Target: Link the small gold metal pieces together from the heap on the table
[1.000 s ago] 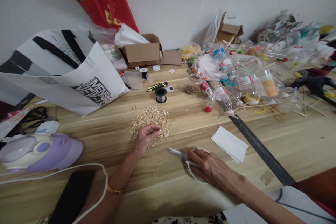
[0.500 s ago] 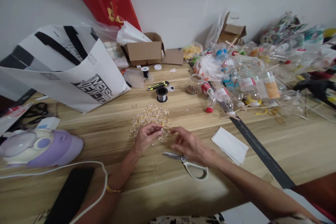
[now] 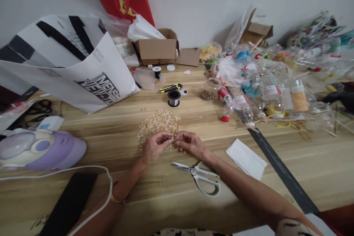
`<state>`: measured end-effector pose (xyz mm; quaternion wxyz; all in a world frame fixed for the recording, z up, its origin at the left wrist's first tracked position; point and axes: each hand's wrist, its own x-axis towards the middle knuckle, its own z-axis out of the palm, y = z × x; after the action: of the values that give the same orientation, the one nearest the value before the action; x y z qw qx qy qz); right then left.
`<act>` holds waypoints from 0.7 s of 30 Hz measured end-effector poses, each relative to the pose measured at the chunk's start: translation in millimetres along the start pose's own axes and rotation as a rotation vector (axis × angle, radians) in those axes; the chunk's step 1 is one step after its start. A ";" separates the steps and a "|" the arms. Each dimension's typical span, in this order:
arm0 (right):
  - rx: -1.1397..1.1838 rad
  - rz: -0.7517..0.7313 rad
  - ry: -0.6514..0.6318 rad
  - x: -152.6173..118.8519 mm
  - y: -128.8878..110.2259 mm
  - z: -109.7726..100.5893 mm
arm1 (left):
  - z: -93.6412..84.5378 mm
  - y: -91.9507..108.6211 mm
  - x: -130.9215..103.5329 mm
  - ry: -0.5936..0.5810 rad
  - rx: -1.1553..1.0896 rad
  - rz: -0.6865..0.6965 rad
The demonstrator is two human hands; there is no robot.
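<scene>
Over the near edge of a pile of small gold and clear beads (image 3: 159,123), my two hands meet fingertip to fingertip. My left hand (image 3: 157,145) pinches thumb against forefinger; a tiny bright bit shows at the tips, too small to name. My right hand (image 3: 192,145) is also pinched, its tips almost touching the left ones, and what they hold is hidden. White-handled scissors (image 3: 206,180) lie partly open on the table just below my right hand. Behind the pile stands a spool of fine wire (image 3: 174,99).
A yellow-black utility knife (image 3: 169,88) lies behind the spool. A jar of beads (image 3: 208,90) and many plastic bottles (image 3: 242,108) crowd the right. Folded white paper (image 3: 246,159) lies right of my forearm. At left are a white bag (image 3: 110,66), a purple device (image 3: 55,151) and a white cable (image 3: 109,180).
My right hand has moved left to my left hand, and its fingers have closed into a pinch. More of the scissors shows. The view has shifted slightly.
</scene>
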<state>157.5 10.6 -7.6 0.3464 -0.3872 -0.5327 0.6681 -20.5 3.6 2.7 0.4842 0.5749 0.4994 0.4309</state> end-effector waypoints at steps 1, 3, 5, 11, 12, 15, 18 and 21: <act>0.016 0.005 -0.002 0.0 0.3 0.7 | 1.0 -0.1 -0.2 0.000 0.005 0.005; 0.062 0.011 -0.014 0.5 1.1 3.4 | 2.9 0.0 -1.0 0.003 0.018 0.013; 0.109 0.006 -0.024 1.6 2.1 6.3 | 4.2 -0.5 -2.1 0.001 0.037 0.025; 0.081 -0.005 0.020 3.7 5.0 1.7 | 3.7 -6.4 -3.5 0.015 0.109 0.110; 0.063 -0.007 0.032 3.6 4.9 -0.3 | 3.2 -6.7 -3.4 0.022 0.119 0.122; 0.020 -0.015 0.056 2.5 3.1 -4.8 | 1.6 -4.4 -3.1 0.025 0.155 0.141; 0.001 -0.031 0.081 1.5 0.9 -7.6 | -0.1 0.0 -2.6 0.007 0.207 0.154; -0.007 -0.041 0.090 1.9 1.1 -10.6 | -1.6 1.7 -1.7 -0.008 0.246 0.152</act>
<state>166.0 16.8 -10.4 0.3822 -0.4070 -0.5269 0.6408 -22.0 2.1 4.6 0.3781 0.6678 0.5012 0.3998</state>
